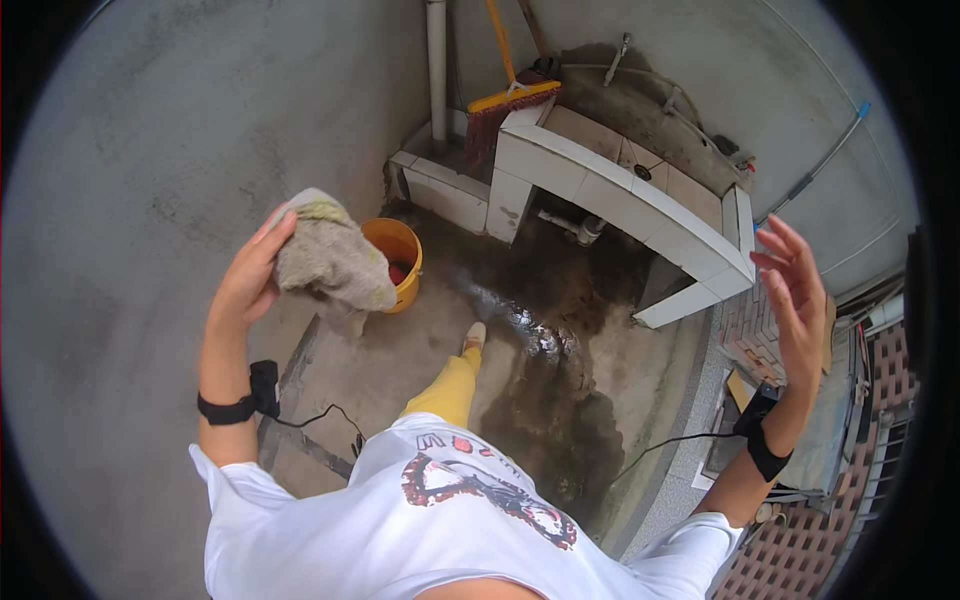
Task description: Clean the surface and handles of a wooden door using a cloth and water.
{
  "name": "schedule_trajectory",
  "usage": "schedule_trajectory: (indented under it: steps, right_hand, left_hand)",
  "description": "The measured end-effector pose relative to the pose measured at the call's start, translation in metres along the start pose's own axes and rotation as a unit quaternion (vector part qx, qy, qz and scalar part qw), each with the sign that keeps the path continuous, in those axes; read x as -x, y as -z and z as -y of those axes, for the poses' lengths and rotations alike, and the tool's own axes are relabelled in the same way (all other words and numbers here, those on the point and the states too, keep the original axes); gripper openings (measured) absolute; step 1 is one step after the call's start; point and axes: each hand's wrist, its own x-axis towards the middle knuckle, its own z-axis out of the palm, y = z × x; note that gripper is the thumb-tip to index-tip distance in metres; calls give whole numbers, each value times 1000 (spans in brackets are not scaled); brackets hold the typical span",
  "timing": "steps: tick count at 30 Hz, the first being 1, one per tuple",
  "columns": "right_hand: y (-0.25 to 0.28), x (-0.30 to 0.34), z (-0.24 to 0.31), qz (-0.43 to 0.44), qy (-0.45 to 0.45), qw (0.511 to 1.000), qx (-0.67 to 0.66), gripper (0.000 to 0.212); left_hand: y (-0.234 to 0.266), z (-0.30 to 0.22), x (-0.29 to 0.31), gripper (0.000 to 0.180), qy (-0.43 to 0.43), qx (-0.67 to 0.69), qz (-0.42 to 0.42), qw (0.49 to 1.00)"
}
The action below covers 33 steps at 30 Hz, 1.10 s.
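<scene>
My left hand point(248, 270) is raised on the left, its fingers closed on a crumpled grey-beige rag point(335, 255) with yellowish stains. The rag hangs in front of a yellow bucket point(405, 262) on the floor and hides part of its rim. Something red shows inside the bucket. Held up at the right, my right hand point(793, 285) has its fingers apart and nothing in it. It appears near the right end of a white-tiled sink point(600, 190); I cannot tell how far apart they are.
A broom point(515, 95) with a yellow head leans by the sink's left end, beside a white pipe point(437, 75). Above the basin is a tap point(618, 60). The concrete floor point(545, 400) is wet and dark in the middle. A blue-ended pole point(820, 165) leans at the right wall.
</scene>
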Motion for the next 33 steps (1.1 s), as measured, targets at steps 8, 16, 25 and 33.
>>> schedule_trajectory:
  steps: [8, 16, 25, 33]
  right_hand:
    - [23, -186, -73, -13, -42, 999, -12, 51]
    - [35, -391, -174, -31, -15, 999, 18, 53]
    - [-65, -644, -408, 36, -52, 992, 109, 61]
    - [-126, -665, -427, 54, -56, 966, 246, 59]
  left_hand:
    - [-117, -25, -252, 43, 52, 7, 112, 992]
    - [-238, -21, -477, 37, 115, 46, 237, 964]
    - [-353, 30, -659, 20, 245, 72, 123, 959]
    - [-397, 84, -765, 23, 271, -22, 61, 961]
